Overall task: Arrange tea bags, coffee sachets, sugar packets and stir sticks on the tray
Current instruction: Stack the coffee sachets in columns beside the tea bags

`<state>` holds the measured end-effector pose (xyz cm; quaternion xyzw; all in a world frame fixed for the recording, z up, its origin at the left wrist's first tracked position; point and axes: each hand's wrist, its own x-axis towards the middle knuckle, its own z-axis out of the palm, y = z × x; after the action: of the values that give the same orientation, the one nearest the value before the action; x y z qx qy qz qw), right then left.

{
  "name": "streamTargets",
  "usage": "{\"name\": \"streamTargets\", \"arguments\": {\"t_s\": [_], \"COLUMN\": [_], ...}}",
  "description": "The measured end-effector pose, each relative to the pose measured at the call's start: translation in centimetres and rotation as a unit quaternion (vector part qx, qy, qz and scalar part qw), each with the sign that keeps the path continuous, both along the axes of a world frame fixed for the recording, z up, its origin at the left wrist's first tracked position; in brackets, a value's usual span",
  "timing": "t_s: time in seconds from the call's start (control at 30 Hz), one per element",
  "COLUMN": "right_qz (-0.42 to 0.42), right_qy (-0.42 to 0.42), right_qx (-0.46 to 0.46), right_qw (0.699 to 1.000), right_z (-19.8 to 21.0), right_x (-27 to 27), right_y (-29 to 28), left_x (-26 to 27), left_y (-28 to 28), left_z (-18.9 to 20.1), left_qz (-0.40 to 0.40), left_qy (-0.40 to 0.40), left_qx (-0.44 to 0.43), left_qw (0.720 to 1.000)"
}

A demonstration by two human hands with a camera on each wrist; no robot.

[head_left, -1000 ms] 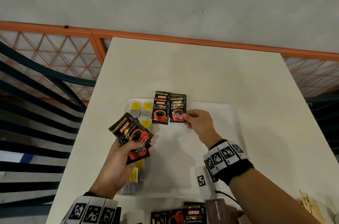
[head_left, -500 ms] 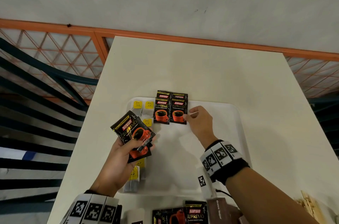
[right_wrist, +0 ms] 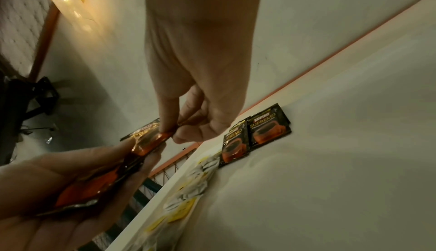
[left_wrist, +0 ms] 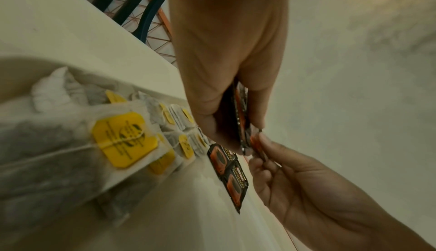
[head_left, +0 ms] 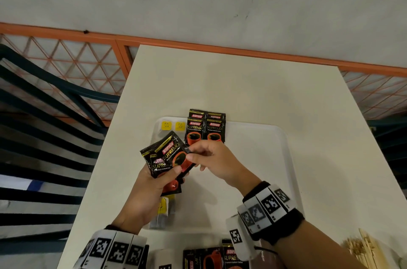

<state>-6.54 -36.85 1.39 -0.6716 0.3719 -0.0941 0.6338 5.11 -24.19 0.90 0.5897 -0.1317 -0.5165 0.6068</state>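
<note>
A white tray [head_left: 259,136] lies on the cream table. Black Kopiko coffee sachets [head_left: 206,129] sit overlapped at its far edge, also seen in the wrist views [left_wrist: 232,176] [right_wrist: 257,134]. Tea bags with yellow tags [head_left: 172,125] [left_wrist: 122,139] line the tray's left side. My left hand [head_left: 154,183] holds a fanned stack of coffee sachets [head_left: 165,158] above the tray's left part. My right hand [head_left: 209,158] pinches the right edge of the top sachet [right_wrist: 151,137] between thumb and forefinger.
More coffee sachets [head_left: 211,255] lie at the table's near edge. Wooden stir sticks [head_left: 365,249] are at the near right. An orange lattice railing [head_left: 66,64] and a dark chair [head_left: 44,114] stand left of the table. The tray's right half is bare.
My right hand left the laid sachets at the tray's far edge, came back toward me and took hold of the top sachet in my left hand's stack.
</note>
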Motion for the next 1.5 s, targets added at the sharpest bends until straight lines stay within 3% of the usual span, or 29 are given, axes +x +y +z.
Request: {"name": "streamTargets", "arguments": {"t_s": [0.17, 0.33, 0.6, 1.2, 1.5], "right_qz": [-0.047, -0.113, -0.216, -0.209, -0.220], "right_qy": [0.011, 0.073, 0.097, 0.139, 0.111], "right_qx": [0.107, 0.068, 0.031, -0.062, -0.036], "right_qw": [0.993, 0.989, 0.971, 0.966, 0.968], "right_z": [-0.6, -1.8, -3.2, -4.0, -3.7], "right_x": [-0.4, -0.1, 1.2, 1.5, 1.7], "right_y": [-0.4, -1.2, -2.1, -2.4, -2.0], "left_x": [1.3, 2.7, 2.6, 2.0, 2.0], "left_y": [0.7, 1.7, 2.2, 1.9, 1.9], "left_z": [0.3, 0.1, -0.3, -0.5, -0.4], "left_qz": [0.071, 0.088, 0.084, 0.072, 0.065], "left_qy": [0.038, 0.045, 0.042, 0.056, 0.069], "left_qx": [0.031, 0.044, 0.054, 0.046, 0.035], "left_qw": [0.996, 0.994, 0.994, 0.995, 0.995]}}
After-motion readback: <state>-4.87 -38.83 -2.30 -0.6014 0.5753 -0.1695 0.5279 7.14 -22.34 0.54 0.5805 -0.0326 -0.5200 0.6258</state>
